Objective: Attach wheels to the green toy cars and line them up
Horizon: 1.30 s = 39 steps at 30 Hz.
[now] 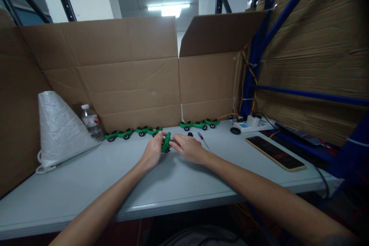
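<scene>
Where your left forearm (pixel 115 196) and right forearm (pixel 259 186) reach in over the front edge of the table (pixel 161 201), both hands meet near the middle of its depth. To the right lies a phone (pixel 276 153), dark screen upward, set at a slant. To the left leans a silvery white bag (pixel 63 128), its white cord at the lower corner.

Between your hands is a green toy car (pixel 166 144), held upended above the table. The fingers of your left hand (pixel 152 150) pinch it from the left side; those of your right hand (pixel 187 148) are bent against its right side, and you cannot tell whether they grip a small part there.

Just beyond your right hand rest a screwdriver (pixel 201 137), handle pointing away from you, and a small black piece (pixel 190 134), partly hidden.

Farther back, other green toy cars stand in groups, some to the left (pixel 118 134) and some to the right (pixel 198 125). A water bottle (pixel 91 123) tilts beside the bag; a black wheel (pixel 235 130) lies near a white power strip (pixel 250 125).

Behind these rise a cardboard wall (pixel 129 77), a blue metal frame (pixel 253 69) and, overhead, a ceiling light (pixel 168 7).
</scene>
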Each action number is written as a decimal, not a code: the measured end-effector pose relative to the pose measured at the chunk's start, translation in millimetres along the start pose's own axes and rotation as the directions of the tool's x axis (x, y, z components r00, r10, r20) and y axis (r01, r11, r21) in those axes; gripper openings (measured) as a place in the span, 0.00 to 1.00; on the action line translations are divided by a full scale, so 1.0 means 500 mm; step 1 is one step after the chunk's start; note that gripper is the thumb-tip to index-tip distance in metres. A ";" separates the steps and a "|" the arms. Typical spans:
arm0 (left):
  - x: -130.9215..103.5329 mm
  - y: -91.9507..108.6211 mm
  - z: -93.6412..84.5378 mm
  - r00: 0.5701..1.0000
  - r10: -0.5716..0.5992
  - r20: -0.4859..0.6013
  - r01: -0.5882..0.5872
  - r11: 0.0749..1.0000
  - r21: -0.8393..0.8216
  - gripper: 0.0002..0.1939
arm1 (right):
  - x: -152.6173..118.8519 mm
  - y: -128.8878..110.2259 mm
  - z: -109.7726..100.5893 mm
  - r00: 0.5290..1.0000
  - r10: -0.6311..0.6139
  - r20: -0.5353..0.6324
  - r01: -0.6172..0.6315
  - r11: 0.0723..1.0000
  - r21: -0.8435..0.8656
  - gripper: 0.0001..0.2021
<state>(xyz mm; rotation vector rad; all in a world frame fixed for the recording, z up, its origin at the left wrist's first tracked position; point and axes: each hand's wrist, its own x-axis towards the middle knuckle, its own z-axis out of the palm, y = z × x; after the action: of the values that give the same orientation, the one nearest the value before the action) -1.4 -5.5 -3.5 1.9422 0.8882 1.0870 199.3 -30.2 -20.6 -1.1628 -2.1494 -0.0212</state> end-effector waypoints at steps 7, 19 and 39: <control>-0.003 0.003 0.003 1.000 0.021 0.019 -0.020 0.999 -0.039 0.35 | -0.002 -0.007 0.000 0.999 0.004 0.050 0.004 0.988 -0.152 0.13; -0.023 0.024 -0.009 0.976 0.214 -0.044 -0.194 0.939 0.283 0.26 | 0.019 0.018 0.038 0.968 0.230 0.103 -0.239 0.707 0.665 0.29; 0.025 -0.013 -0.041 0.852 -0.403 0.334 0.523 0.690 -0.501 0.44 | 0.003 0.000 -0.014 0.997 0.070 -0.038 -0.056 0.956 0.288 0.11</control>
<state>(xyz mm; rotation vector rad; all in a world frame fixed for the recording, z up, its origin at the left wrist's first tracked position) -15.9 13.5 3.9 1.1893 0.7638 0.7200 202.7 -31.4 -14.3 -1.0487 -1.9923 0.2797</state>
